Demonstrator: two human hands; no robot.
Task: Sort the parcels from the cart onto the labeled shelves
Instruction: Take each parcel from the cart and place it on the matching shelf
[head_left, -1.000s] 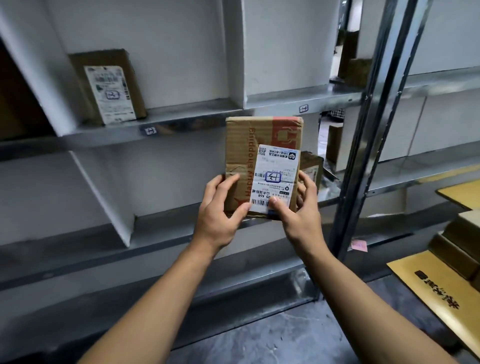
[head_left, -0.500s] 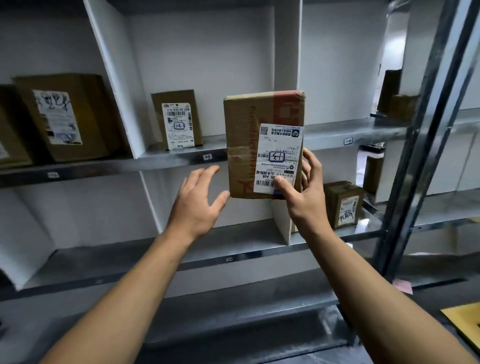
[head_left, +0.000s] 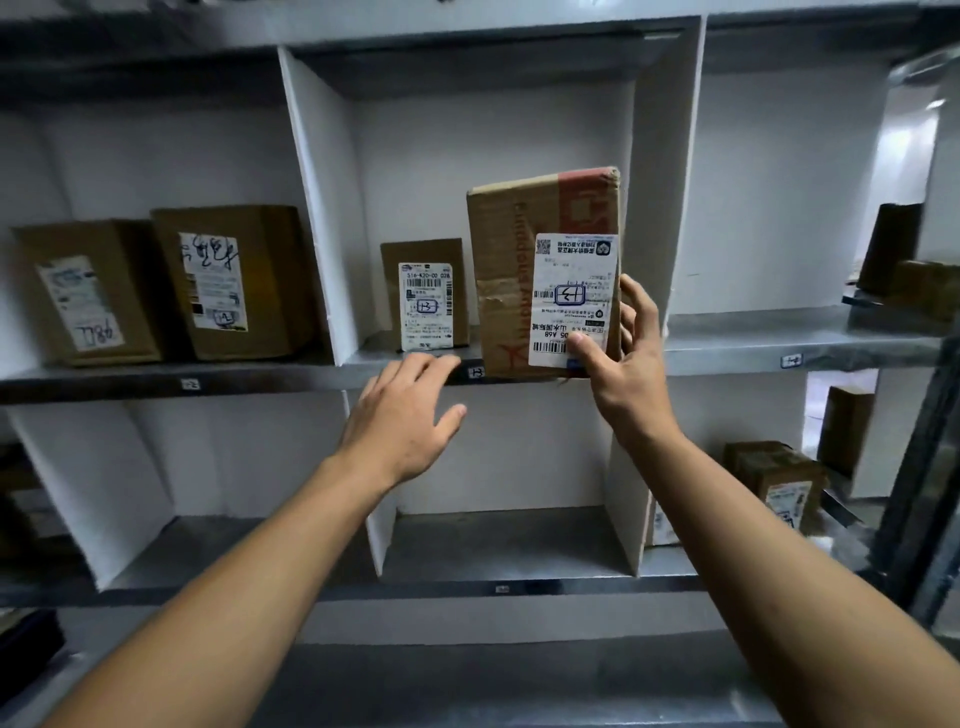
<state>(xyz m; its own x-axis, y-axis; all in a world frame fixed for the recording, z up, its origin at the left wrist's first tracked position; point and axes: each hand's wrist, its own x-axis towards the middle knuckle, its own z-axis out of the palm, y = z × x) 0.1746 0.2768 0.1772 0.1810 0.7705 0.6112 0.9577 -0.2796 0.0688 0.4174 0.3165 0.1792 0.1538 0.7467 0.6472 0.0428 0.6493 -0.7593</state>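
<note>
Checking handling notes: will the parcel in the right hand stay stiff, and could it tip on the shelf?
Probably stiff: the parcel is a cardboard box keeping its shape. Likely light: the right hand alone holds it by a lower corner. Upright and tall, it might tip.

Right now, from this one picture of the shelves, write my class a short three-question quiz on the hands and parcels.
1. True or false: the left hand grips the tall parcel.
2. How many parcels stand in the left compartment? A one, B two, C four.
3. Which hand holds the tall parcel next to the small parcel?

Key: 1 false, its fingers are open and not round the parcel; 2 B; 3 the right hand.
</note>
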